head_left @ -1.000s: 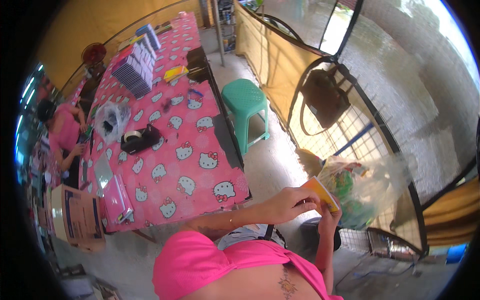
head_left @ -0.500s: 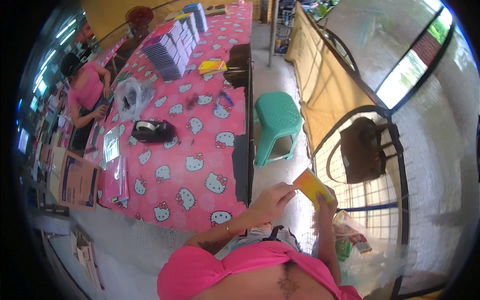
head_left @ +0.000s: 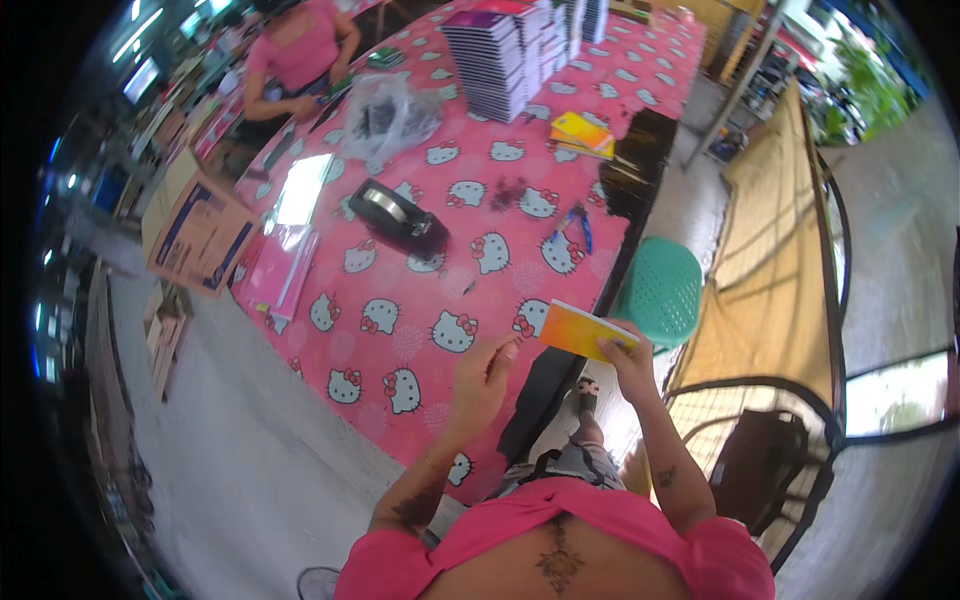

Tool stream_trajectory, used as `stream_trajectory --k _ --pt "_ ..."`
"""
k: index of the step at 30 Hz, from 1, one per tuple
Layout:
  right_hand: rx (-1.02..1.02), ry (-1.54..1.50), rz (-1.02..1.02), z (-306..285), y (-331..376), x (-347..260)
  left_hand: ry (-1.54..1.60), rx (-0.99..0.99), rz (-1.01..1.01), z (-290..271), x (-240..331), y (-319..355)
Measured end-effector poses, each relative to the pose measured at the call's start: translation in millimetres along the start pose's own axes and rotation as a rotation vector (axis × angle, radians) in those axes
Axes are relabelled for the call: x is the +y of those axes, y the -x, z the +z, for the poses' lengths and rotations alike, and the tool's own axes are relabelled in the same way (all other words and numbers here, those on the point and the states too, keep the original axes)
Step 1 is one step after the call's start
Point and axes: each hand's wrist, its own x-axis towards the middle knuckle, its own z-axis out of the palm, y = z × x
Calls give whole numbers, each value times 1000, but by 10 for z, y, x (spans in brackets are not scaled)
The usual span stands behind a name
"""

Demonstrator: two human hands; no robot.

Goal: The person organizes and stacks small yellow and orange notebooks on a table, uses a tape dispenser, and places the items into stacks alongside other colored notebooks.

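My right hand (head_left: 632, 362) grips the right end of a thin yellow-orange notebook (head_left: 574, 328), thumb on top, held over the table's near right edge. To its left, a short gap from the notebook, is my left hand (head_left: 482, 374). Its fingers are curled and pressed together, and whatever they may hold is too small to make out. Beneath both hands spreads the pink cartoon-cat cloth of the table (head_left: 430, 290). More yellow-orange notebooks (head_left: 582, 134) lie farther back, near the dark bare patch. A blue-handled cutting tool (head_left: 572, 228) rests between those and my hands.
A black tape dispenser (head_left: 398, 218) and a clear plastic bag (head_left: 390, 118) sit mid-table. Tall notebook stacks (head_left: 490, 68) stand behind. Pink packets (head_left: 280, 270) lie at left, near a cardboard box (head_left: 203, 232). A green stool (head_left: 660, 292) is at right; a co-worker (head_left: 300, 50) works far left.
My view and body have turned toward the table. The notebook has come from beside the table to over its edge, and my left hand has drawn away from it.
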Motion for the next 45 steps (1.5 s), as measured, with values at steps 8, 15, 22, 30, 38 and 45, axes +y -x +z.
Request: stream_trajectory --k 8,15,22,30,38,45 --pt "-392 -64 55 -139 -1497 -185 2 342 -291 419 -130 -481" --pt "-686 -15 90 -46 -1905 -366 -147 461 -119 353 277 -772" --pt "-763 26 47 22 -1996 -657 -359 484 36 226 318 -906" --pt "-820 60 -39 91 -1951 -860 -415 516 69 115 408 -889" --pt "-925 187 -98 -17 -2024 -1073 -313 114 -18 47 359 -933" --pt "-949 268 -76 -172 -2203 -1053 -397 97 57 194 297 -1089"
